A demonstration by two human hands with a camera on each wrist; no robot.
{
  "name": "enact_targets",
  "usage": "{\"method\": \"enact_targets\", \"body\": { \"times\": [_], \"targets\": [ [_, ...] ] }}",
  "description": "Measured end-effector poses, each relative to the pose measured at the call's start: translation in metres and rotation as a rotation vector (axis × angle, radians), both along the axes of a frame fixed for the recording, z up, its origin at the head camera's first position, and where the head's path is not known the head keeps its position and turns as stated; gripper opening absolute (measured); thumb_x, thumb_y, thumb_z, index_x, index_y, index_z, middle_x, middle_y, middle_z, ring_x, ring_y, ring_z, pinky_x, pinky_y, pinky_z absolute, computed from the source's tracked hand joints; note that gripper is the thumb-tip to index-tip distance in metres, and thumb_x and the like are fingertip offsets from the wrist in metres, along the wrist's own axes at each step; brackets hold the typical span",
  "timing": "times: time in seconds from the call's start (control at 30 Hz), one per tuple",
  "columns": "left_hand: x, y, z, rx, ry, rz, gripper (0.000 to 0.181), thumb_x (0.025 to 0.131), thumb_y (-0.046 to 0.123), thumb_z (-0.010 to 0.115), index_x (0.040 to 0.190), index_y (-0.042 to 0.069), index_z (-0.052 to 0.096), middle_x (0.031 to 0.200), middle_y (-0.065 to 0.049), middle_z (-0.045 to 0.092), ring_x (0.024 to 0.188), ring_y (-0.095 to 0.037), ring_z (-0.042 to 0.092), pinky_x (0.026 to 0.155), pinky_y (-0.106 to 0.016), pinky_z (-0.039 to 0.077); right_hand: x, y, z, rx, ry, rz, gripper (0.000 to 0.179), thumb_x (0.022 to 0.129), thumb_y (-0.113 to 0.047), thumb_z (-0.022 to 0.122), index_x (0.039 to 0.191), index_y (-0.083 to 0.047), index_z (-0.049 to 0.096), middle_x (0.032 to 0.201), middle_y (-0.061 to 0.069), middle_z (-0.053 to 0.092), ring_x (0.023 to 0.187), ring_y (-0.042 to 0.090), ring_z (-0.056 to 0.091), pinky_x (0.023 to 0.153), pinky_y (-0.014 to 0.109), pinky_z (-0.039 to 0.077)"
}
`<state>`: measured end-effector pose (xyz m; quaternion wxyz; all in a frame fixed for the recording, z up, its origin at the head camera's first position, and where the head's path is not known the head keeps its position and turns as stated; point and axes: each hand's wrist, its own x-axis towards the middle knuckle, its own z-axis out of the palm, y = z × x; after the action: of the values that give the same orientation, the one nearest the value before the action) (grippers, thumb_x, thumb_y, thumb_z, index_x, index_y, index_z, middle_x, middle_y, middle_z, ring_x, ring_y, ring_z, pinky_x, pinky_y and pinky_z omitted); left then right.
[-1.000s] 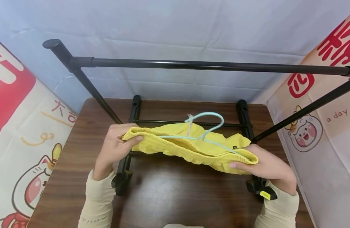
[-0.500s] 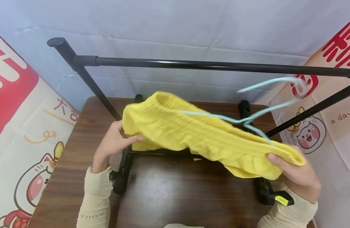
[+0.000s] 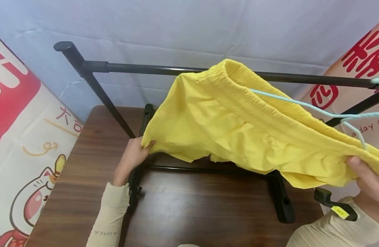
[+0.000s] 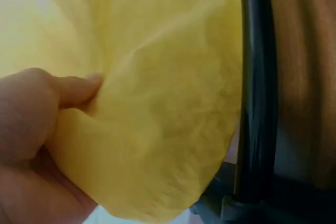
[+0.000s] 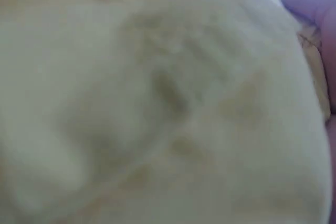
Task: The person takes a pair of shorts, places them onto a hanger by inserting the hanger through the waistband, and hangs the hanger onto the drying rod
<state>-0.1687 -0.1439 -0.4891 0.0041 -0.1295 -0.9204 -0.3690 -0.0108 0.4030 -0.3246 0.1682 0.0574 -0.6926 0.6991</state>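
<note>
Yellow shorts [image 3: 226,120] with a gathered elastic waistband stretch between both hands, tilted down to the right. A light blue hanger [image 3: 319,109] runs inside the waistband, its hook partly past the right edge of the head view. My left hand [image 3: 134,154] pinches the lower left edge of the shorts; in the left wrist view its thumb [image 4: 79,88] presses on the cloth. At the waistband's right end my right hand [image 3: 369,178] grips the fabric, thumb in front, other fingers hidden. Pale blurred cloth [image 5: 157,129] fills most of the right wrist view.
A black rack's top bar [image 3: 140,68] passes behind the shorts. Its feet [image 3: 280,199] stand on a brown wooden table [image 3: 189,206]. A pale cloth backdrop [image 3: 177,27] hangs behind, with printed panels [image 3: 26,164] at both sides.
The shorts and hanger have swung up and to the right with my right hand. My left hand has gone from the waistband to the lower edge, and the cloth is spread wider.
</note>
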Motion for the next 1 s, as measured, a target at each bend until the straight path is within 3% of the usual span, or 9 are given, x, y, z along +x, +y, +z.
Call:
{"method": "enact_targets", "body": {
  "times": [0.1, 0.17, 0.23, 0.33, 0.43, 0.53, 0.63, 0.83, 1.0],
  "targets": [
    [0.008, 0.003, 0.011, 0.029, -0.006, -0.07, 0.037, 0.089, 0.043, 0.084, 0.104, 0.014, 0.067, 0.089, -0.001, 0.067, 0.082, -0.02, 0.063, 0.075, -0.039, 0.052, -0.004, 0.003, 0.003, 0.292, -0.1, -0.099, 0.037, 0.096, 0.014, 0.063, 0.11, -0.018, 0.076, 0.095, -0.014, 0.076, 0.08, -0.001, 0.064, 0.068, 0.009, 0.046],
    [0.017, 0.007, 0.028, 0.125, 0.015, -0.115, 0.07, 0.08, 0.044, 0.092, 0.137, 0.02, 0.06, 0.122, -0.002, 0.07, 0.108, -0.022, 0.066, 0.094, -0.045, 0.054, -0.01, 0.0, 0.009, 0.478, -0.197, -0.022, 0.046, 0.096, 0.013, 0.064, 0.11, -0.029, 0.076, 0.096, -0.021, 0.076, 0.077, -0.003, 0.065, 0.066, 0.008, 0.047],
    [0.027, 0.011, 0.048, 0.258, 0.086, -0.164, 0.108, 0.071, 0.046, 0.098, 0.16, 0.025, 0.039, 0.15, -0.001, 0.057, 0.134, -0.025, 0.057, 0.112, -0.049, 0.046, -0.019, -0.01, 0.012, 0.669, -0.168, 0.1, 0.05, 0.09, 0.016, 0.069, 0.109, -0.03, 0.076, 0.092, -0.021, 0.075, 0.073, -0.002, 0.063, 0.064, 0.01, 0.048],
    [0.043, 0.02, 0.079, 0.403, 0.246, -0.256, 0.124, 0.065, 0.049, 0.1, 0.165, 0.021, 0.032, 0.16, -0.005, 0.051, 0.146, -0.029, 0.049, 0.123, -0.045, 0.038, -0.031, -0.033, 0.013, 0.785, -0.105, 0.355, 0.045, 0.085, 0.016, 0.074, 0.106, -0.023, 0.074, 0.084, -0.017, 0.071, 0.07, 0.002, 0.061, 0.063, 0.015, 0.048],
    [0.054, 0.03, 0.096, 0.368, 0.405, -0.385, 0.092, 0.075, 0.045, 0.096, 0.15, 0.012, 0.055, 0.143, -0.007, 0.066, 0.133, -0.023, 0.063, 0.115, -0.029, 0.047, -0.042, -0.059, 0.007, 0.909, 0.049, 0.508, 0.041, 0.084, 0.009, 0.078, 0.098, -0.028, 0.067, 0.077, -0.02, 0.059, 0.066, -0.001, 0.055, 0.061, 0.015, 0.045],
    [0.058, 0.039, 0.099, 0.26, 0.462, -0.502, 0.041, 0.09, 0.026, 0.086, 0.126, 0.011, 0.073, 0.118, -0.002, 0.078, 0.095, -0.008, 0.073, 0.089, -0.018, 0.056, -0.047, -0.074, -0.002, 0.923, 0.048, 0.547, 0.038, 0.088, 0.002, 0.079, 0.094, -0.032, 0.064, 0.076, -0.022, 0.056, 0.065, -0.004, 0.053, 0.059, 0.014, 0.045],
    [0.056, 0.043, 0.092, 0.224, 0.51, -0.553, 0.016, 0.097, 0.013, 0.076, 0.113, 0.01, 0.079, 0.098, 0.001, 0.08, 0.068, -0.001, 0.062, 0.066, -0.015, 0.051, -0.046, -0.076, -0.013, 0.886, -0.046, 0.517, 0.03, 0.091, -0.001, 0.077, 0.097, -0.029, 0.066, 0.077, -0.018, 0.06, 0.066, -0.001, 0.055, 0.059, 0.018, 0.047],
    [0.043, 0.037, 0.087, 0.377, 0.717, -0.435, 0.025, 0.106, 0.02, 0.065, 0.1, 0.003, 0.082, 0.08, -0.006, 0.079, 0.061, -0.01, 0.064, 0.056, -0.021, 0.049, -0.037, -0.048, -0.051, 0.639, -0.18, 0.502, 0.045, 0.082, 0.013, 0.079, 0.119, -0.011, 0.068, 0.095, -0.007, 0.07, 0.077, 0.007, 0.063, 0.066, 0.024, 0.055],
    [0.035, 0.021, 0.098, 0.488, 0.77, -0.389, 0.024, 0.103, 0.018, 0.069, 0.095, 0.0, 0.082, 0.079, -0.012, 0.078, 0.064, -0.009, 0.061, 0.056, -0.018, 0.041, -0.027, -0.029, -0.102, 0.68, -0.169, 0.411, 0.035, 0.085, 0.009, 0.08, 0.114, -0.008, 0.074, 0.102, -0.017, 0.074, 0.088, -0.002, 0.065, 0.078, 0.016, 0.054]
  ]
}}
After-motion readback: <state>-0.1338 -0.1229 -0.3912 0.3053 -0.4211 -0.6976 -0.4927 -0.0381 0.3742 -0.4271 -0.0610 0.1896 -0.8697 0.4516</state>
